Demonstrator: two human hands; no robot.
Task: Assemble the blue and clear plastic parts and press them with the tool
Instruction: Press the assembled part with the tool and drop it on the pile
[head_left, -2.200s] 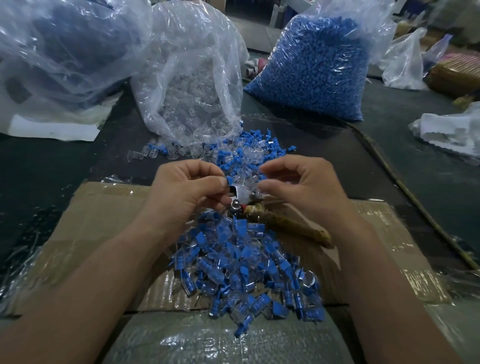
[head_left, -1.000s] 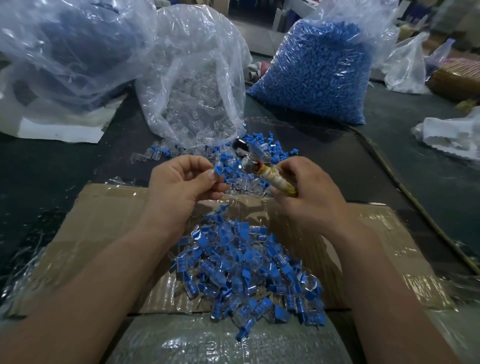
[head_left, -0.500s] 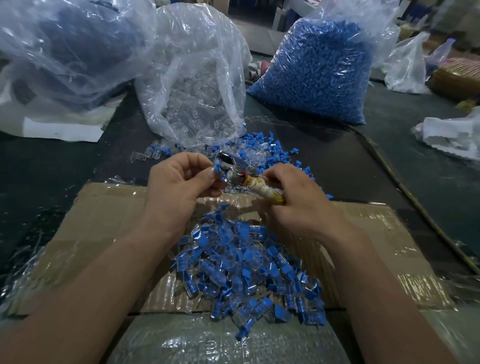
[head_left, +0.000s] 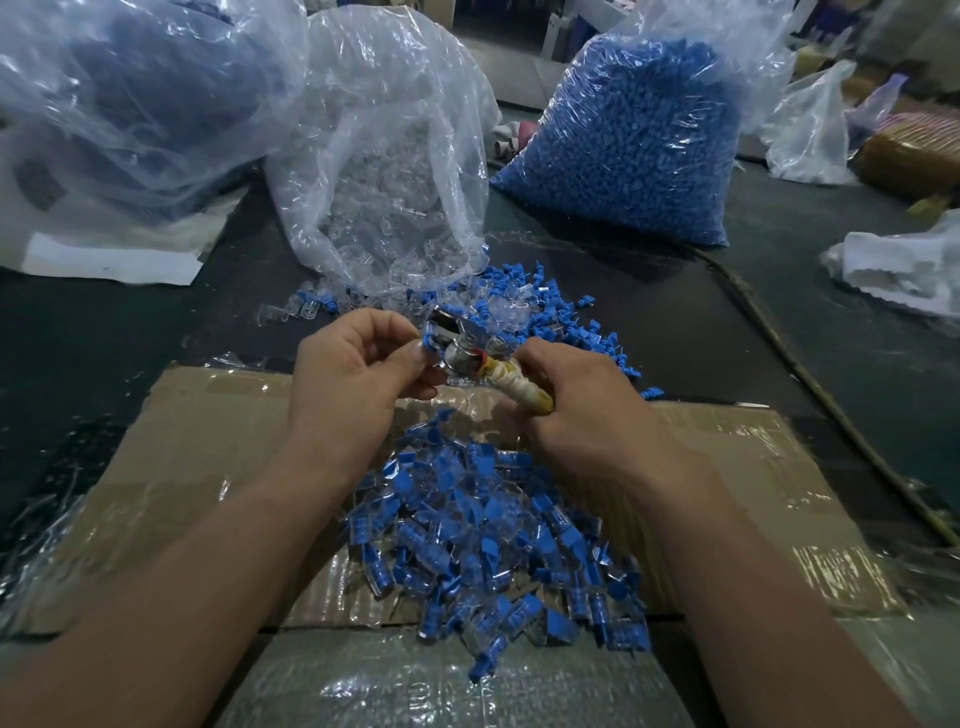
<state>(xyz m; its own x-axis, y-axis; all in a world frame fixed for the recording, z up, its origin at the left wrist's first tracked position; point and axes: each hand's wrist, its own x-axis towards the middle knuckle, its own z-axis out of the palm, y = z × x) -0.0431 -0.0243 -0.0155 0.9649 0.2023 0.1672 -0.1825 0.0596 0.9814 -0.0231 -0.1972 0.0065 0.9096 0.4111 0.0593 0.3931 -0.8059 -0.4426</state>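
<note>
The right hand (head_left: 582, 415) has picked the tool (head_left: 498, 371) up off the cardboard (head_left: 208, 467) and now grips its taped handle. It has swung the shiny metal head over to the left hand (head_left: 358, 374), which pinches one blue and clear part (head_left: 429, 344), at 12 o'clock from the finished pile (head_left: 493, 535). The part sits right at the tool's head, so I think the squeeze comes next.

text: none readable | view: blurred, small print perhaps lost

Left hand (head_left: 358, 376) and right hand (head_left: 584, 415) held close together, fingers (head_left: 387, 325) curled.
</note>
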